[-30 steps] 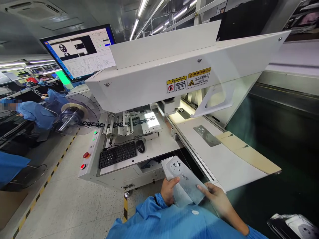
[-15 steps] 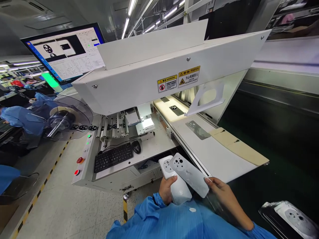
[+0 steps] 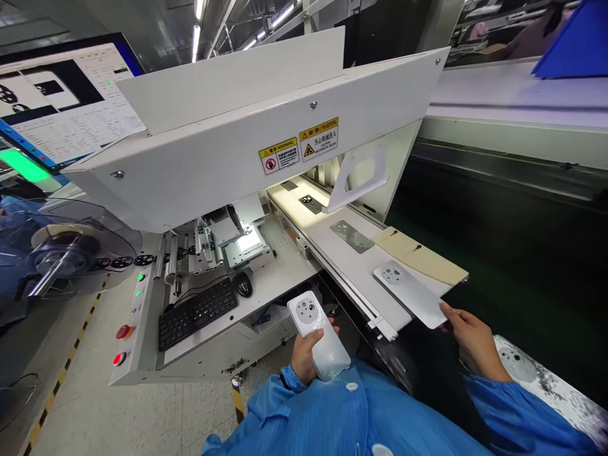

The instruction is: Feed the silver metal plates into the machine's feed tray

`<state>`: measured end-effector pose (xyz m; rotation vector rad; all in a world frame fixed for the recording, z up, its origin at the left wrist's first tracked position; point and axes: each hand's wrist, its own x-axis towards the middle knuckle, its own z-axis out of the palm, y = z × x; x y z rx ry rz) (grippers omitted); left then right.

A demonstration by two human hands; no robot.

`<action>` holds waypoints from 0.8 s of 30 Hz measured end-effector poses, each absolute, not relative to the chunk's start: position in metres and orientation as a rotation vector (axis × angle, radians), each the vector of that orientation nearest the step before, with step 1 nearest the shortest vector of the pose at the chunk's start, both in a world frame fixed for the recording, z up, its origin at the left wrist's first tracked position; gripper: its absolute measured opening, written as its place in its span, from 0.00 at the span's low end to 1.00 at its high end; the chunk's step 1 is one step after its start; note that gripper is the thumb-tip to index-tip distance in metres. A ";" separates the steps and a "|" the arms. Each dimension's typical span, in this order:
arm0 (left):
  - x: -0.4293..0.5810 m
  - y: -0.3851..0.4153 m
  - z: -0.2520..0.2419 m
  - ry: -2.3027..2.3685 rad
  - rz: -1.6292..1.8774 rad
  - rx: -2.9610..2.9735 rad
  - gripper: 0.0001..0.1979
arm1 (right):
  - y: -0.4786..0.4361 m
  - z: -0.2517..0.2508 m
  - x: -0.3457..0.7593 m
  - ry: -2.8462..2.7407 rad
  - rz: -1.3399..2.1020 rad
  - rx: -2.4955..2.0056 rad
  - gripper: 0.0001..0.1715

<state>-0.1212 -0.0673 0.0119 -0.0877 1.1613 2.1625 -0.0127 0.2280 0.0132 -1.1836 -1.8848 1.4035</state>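
My left hand (image 3: 308, 353) is wrapped round a stack of white phone back panels (image 3: 323, 339) with round camera cutouts, held in front of my body. Between thumb and fingers, my right hand (image 3: 468, 332) pinches the near end of a single pale panel (image 3: 411, 292). The far end of that panel is over the near part of the white conveyor belt (image 3: 327, 237); whether it touches the belt I cannot tell. Farther up the belt lie a grey panel (image 3: 352, 236) and a darker one (image 3: 311, 203) under the light.
A white machine cover (image 3: 228, 149) with warning labels spans the belt. Left are a keyboard (image 3: 198, 311), a mouse (image 3: 242, 284), red buttons (image 3: 124, 332), a clear reel (image 3: 66, 250) and a monitor (image 3: 61, 95). More panels (image 3: 546, 386) lie at lower right.
My right hand has moved right and forward, taking the single panel away from the stack and over the belt. My left hand still holds the stack. The view has shifted to the right.
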 end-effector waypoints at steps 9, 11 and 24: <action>-0.121 -0.064 0.016 1.176 2.119 -0.158 0.25 | 0.255 -0.007 -0.014 -2.163 0.815 -1.431 0.30; -0.120 -0.063 0.016 1.191 2.113 -0.171 0.25 | 0.247 -0.008 -0.020 -2.278 0.486 -1.241 0.33; -0.120 -0.061 0.012 1.183 2.106 -0.172 0.23 | 0.208 -0.018 -0.078 -2.975 0.194 -0.706 0.35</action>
